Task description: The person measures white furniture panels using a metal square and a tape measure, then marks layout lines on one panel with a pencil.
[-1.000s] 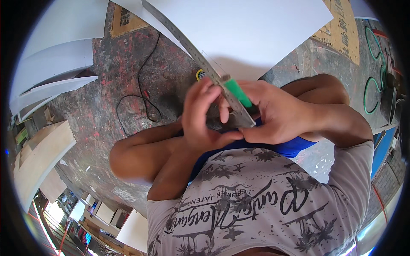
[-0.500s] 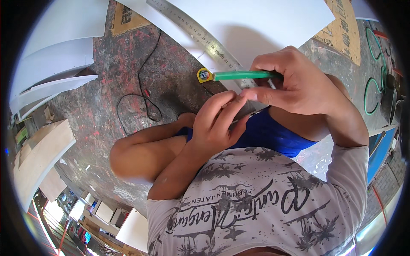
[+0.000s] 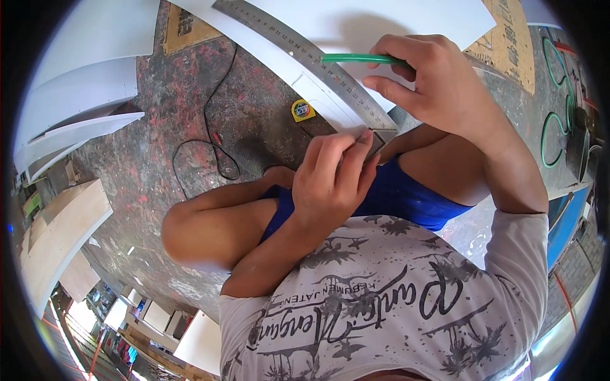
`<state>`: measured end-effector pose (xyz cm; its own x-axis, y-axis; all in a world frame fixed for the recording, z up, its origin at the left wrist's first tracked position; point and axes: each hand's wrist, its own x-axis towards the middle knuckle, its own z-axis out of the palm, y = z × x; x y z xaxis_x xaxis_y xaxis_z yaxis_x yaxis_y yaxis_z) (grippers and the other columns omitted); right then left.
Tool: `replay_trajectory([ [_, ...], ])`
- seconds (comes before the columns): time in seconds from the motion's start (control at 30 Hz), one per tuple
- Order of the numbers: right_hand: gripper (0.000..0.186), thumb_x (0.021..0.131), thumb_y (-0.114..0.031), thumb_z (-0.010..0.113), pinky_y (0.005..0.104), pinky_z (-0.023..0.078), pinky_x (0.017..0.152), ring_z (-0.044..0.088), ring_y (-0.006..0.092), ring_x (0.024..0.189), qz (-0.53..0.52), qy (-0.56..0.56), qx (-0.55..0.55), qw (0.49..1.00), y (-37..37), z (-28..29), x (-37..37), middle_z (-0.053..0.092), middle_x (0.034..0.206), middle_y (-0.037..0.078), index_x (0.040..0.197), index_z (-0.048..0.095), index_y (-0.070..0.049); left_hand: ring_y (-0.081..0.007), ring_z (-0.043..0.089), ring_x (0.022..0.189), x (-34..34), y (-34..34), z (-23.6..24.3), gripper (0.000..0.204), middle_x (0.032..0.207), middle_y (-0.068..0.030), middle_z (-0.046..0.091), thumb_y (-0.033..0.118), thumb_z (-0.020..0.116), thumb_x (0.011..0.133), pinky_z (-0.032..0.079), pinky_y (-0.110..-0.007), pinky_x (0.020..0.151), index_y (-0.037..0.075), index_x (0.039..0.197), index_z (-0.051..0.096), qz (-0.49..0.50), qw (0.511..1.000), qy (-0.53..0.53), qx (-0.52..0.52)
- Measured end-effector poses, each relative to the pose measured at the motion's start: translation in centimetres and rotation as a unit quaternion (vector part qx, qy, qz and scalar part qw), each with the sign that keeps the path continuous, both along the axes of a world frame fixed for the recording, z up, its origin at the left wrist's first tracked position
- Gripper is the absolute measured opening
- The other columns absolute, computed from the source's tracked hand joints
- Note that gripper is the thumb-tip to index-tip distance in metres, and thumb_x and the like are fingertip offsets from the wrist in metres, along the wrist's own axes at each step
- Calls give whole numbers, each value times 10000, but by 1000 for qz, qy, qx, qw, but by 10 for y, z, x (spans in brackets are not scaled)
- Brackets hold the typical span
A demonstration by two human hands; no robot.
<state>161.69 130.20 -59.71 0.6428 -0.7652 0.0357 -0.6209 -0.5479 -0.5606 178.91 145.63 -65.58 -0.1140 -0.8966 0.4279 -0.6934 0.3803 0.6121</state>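
My left hand (image 3: pixel 333 178) grips the dark stock of a metal try square (image 3: pixel 333 79) at its near end. The long graduated blade lies slanting across a white board (image 3: pixel 445 19), close to the board's left edge. Above the board and to the right of the blade, my right hand (image 3: pixel 438 79) holds a green pencil (image 3: pixel 356 58) between thumb and fingers. The pencil points left, its end over the blade. Part of the square's stock is hidden behind my left fingers.
A yellow tape measure (image 3: pixel 303 110) lies on the stained floor left of the board. Farther left a black cable (image 3: pixel 213 127) loops near my bent leg. White panels (image 3: pixel 95 82) are stacked at the far left. A green hose (image 3: pixel 551 143) coils at the right, near brown cardboard (image 3: pixel 508 47).
The square has come down flat along the board's edge, with its near end pulled toward me. My right hand has moved up and away from my left hand, still with the pencil.
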Motion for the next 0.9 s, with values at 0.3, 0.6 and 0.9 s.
replay_trajectory([
  [0.3, 267, 868, -233, 814, 372, 477, 566, 612, 277, 596, 40, -14, 5, 999, -1, -10, -2, 669, 753, 141, 1009, 712, -31, -321, 682, 935, 11, -5, 1, 503, 1157, -154, 583, 118, 904, 725, 585, -405, 730, 46, 1165, 670, 24, 999, 25, 20],
  [0.6, 393, 835, -202, 835, 394, 536, 639, 696, 312, 698, 64, -6, 15, 998, 3, -14, -1, 731, 895, 128, 1188, 706, -88, -299, 696, 944, 13, -5, 3, 502, 1206, -143, 595, 153, 894, 738, 602, -366, 662, 57, 1179, 674, 38, 999, 4, 31],
  [0.9, 356, 885, -248, 762, 472, 548, 736, 700, 356, 812, 61, 4, -3, 998, 8, -14, 0, 729, 864, 128, 1226, 728, -155, -219, 693, 930, 17, -5, 15, 388, 1220, -76, 644, 138, 891, 733, 538, -302, 570, 115, 1100, 765, 20, 997, -4, 79],
])
